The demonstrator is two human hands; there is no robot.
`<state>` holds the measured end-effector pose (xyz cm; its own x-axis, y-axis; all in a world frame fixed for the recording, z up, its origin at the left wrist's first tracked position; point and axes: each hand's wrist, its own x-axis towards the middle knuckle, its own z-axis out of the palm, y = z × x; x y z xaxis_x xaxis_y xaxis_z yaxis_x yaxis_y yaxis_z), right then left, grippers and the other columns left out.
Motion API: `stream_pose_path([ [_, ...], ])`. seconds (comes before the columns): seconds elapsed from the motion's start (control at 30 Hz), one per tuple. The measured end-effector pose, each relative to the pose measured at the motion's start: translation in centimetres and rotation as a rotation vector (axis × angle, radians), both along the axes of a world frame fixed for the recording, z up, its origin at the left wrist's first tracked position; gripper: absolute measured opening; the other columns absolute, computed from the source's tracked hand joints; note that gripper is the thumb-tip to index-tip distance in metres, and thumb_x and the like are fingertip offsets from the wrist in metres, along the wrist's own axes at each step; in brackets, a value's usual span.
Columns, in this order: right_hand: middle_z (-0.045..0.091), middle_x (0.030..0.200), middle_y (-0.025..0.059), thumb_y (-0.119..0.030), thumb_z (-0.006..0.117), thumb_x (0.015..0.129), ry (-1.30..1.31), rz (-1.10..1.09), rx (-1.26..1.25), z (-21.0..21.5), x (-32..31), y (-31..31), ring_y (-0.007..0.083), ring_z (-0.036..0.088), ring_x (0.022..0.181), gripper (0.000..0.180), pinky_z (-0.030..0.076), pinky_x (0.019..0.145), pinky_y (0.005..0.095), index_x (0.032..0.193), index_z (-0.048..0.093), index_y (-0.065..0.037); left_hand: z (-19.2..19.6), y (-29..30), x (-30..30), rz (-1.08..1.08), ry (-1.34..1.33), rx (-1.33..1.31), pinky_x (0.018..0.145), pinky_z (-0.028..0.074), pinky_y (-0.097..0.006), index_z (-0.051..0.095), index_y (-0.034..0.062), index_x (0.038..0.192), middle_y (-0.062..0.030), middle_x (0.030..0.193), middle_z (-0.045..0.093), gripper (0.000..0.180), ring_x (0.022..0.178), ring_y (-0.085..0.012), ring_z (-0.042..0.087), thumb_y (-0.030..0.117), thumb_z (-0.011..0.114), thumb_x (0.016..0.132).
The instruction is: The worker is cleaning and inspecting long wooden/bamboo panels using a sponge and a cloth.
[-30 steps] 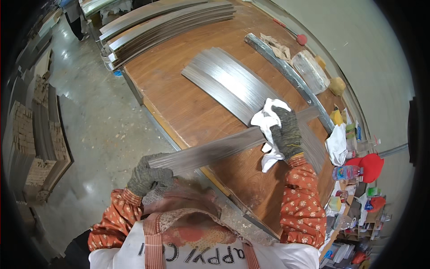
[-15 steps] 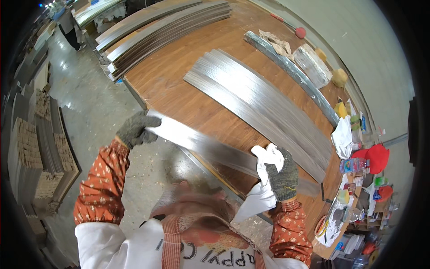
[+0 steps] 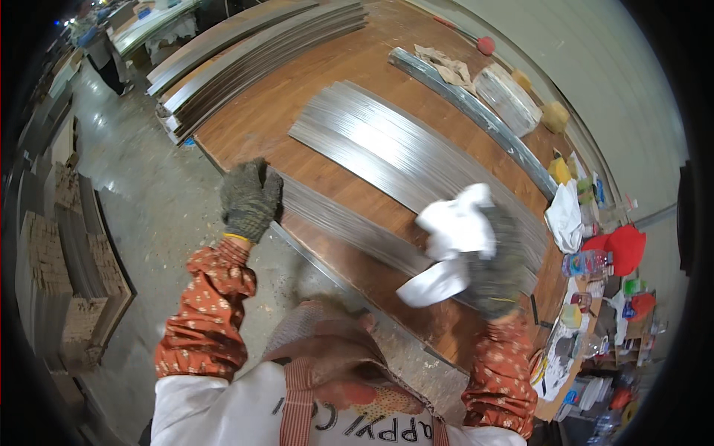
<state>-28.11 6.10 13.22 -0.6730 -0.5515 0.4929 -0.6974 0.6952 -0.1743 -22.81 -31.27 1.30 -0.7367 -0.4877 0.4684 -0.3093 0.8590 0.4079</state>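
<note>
My left hand (image 3: 251,199), in a dark grey knitted glove, is closed over the left end of a long grey wood-grain plank (image 3: 349,224). This plank lies along the near side of the brown table (image 3: 312,245). My right hand (image 3: 497,264), gloved alike and smeared by motion, holds a crumpled white cloth (image 3: 457,227). The cloth hangs over the right part of the plank and hides it there. Just beyond lies a row of similar grey planks (image 3: 394,141), shiny in the light, its right end partly behind my right hand.
More planks are stacked at the far left (image 3: 253,59). A long metal bar (image 3: 476,111) and a wrapped block (image 3: 507,98) lie along the back. Bottles (image 3: 587,262), a red cap (image 3: 625,249) and rags crowd the right. Plank piles (image 3: 52,275) stand on the floor at left.
My left hand has come rightward and turned over the plank's end, and the plank now lies lower against the table. My right hand has moved up and right with the cloth.
</note>
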Motion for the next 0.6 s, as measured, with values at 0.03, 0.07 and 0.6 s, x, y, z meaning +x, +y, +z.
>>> stream_pose_path([
  [0.03,0.051,0.130,0.0129,-0.028,0.065,0.081,-0.006,0.038,0.177,-1.7,-0.1,-1.6,0.0277,0.046,0.124,0.057,0.037,0.103,0.0420,0.135,0.050,-0.019,-2.2,0.2,-0.1,0.020,0.078,-0.015,0.084,0.044,-0.046,0.060,0.0045,0.111,-0.0182,0.101,0.059,0.038,0.097,-0.0368,0.055,0.030,0.061,0.083],
  [0.07,0.051,0.130,0.0118,-0.031,0.065,0.081,-0.079,0.073,0.229,-3.6,-0.7,-2.0,0.0274,0.046,0.123,0.056,0.037,0.101,0.0428,0.135,0.051,-0.021,-2.6,1.5,-0.7,0.018,0.088,-0.002,0.084,0.044,-0.046,0.060,0.0045,0.111,-0.0182,0.101,0.059,0.038,0.097,-0.0368,0.055,0.030,0.061,0.083],
  [0.6,0.061,0.104,0.0076,-0.025,0.067,0.076,-0.137,0.650,0.056,-9.5,-6.2,-17.2,0.0282,0.057,0.092,0.033,0.046,0.079,0.0427,0.107,0.064,-0.015,-4.9,3.3,-1.2,0.168,0.333,0.198,0.108,0.029,-0.048,0.056,0.0044,0.120,-0.0176,0.114,0.058,0.040,0.113,-0.0370,0.050,0.017,0.061,0.083],
])
